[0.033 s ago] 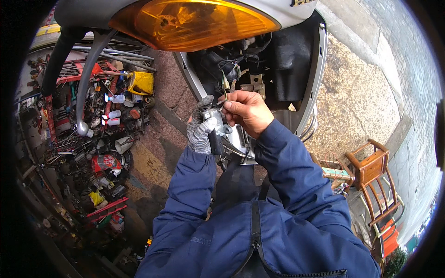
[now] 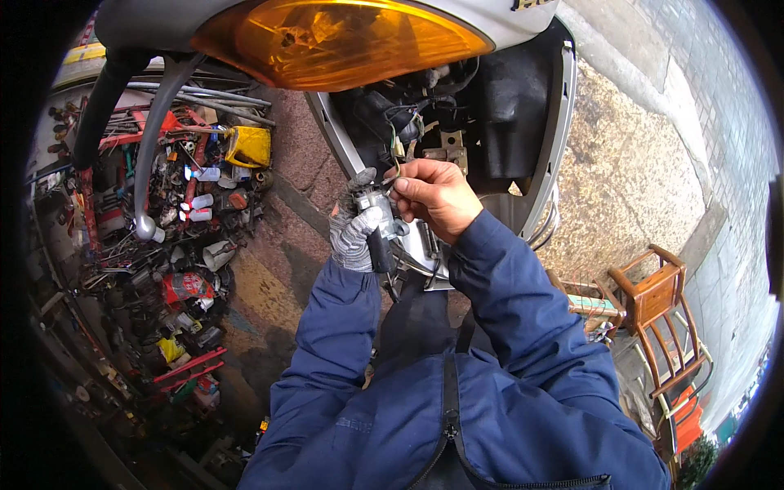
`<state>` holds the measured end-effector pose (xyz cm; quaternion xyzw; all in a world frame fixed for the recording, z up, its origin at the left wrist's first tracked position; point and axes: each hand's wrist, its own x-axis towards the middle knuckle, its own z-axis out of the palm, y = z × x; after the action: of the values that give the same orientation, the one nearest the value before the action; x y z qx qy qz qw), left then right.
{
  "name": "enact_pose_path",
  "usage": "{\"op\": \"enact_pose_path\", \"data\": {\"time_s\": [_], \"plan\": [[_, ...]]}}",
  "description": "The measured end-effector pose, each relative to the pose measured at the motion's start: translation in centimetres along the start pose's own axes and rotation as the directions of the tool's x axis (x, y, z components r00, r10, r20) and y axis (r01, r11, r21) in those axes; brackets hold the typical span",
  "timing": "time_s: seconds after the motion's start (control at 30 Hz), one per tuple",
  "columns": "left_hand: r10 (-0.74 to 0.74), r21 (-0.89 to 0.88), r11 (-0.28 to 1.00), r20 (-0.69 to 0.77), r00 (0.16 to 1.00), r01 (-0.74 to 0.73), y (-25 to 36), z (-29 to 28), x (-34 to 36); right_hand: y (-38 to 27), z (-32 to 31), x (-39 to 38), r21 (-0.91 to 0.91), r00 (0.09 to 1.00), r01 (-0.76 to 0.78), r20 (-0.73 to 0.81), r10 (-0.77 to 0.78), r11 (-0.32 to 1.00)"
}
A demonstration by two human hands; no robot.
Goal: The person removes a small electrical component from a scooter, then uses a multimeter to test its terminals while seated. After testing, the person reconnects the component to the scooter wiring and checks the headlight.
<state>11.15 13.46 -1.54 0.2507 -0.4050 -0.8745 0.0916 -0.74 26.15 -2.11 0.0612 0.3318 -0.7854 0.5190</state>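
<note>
My left hand [image 2: 356,232], in a grey knitted glove, is closed around what looks like an ignition lock [image 2: 379,203]. It has a silver metal body and a black cylindrical part pointing toward me. My bare right hand [image 2: 437,196] pinches thin wires [image 2: 398,166] between thumb and fingertips, just above and right of the lock. Those wires run up to a pale connector [image 2: 398,148] in the open front of a scooter. Where the wires meet the lock is hidden by my fingers.
An orange turn-signal lens [image 2: 343,41] juts over the opening, and a grey brake lever [image 2: 151,163] hangs at the left. Tools, a yellow container [image 2: 248,147] and loose parts cover the ground left. A wooden chair [image 2: 653,298] lies to the right.
</note>
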Motion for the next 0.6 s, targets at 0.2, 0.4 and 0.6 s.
{"op": "enact_pose_path", "data": {"time_s": [0.2, 0.4, 0.6], "plan": [[0.021, 0.027, 0.999, 0.036, 0.999, -0.022, -0.4, -0.7, 0.6, 0.1, 0.9, 0.1, -0.133, 0.993, 0.105, -0.038, -0.111, 0.986], [0.032, 0.047, 0.998, -0.030, 0.999, -0.030, -0.6, -0.5, 0.5, 0.9, 1.1, 0.6, -0.166, 0.982, 0.143, -0.095, -0.161, 0.976], [0.059, 0.065, 0.996, -0.008, 0.998, -0.058, -0.7, -0.7, 0.9, 1.8, 0.9, 1.1, -0.364, 0.951, 0.226, -0.116, -0.285, 0.903]]}}
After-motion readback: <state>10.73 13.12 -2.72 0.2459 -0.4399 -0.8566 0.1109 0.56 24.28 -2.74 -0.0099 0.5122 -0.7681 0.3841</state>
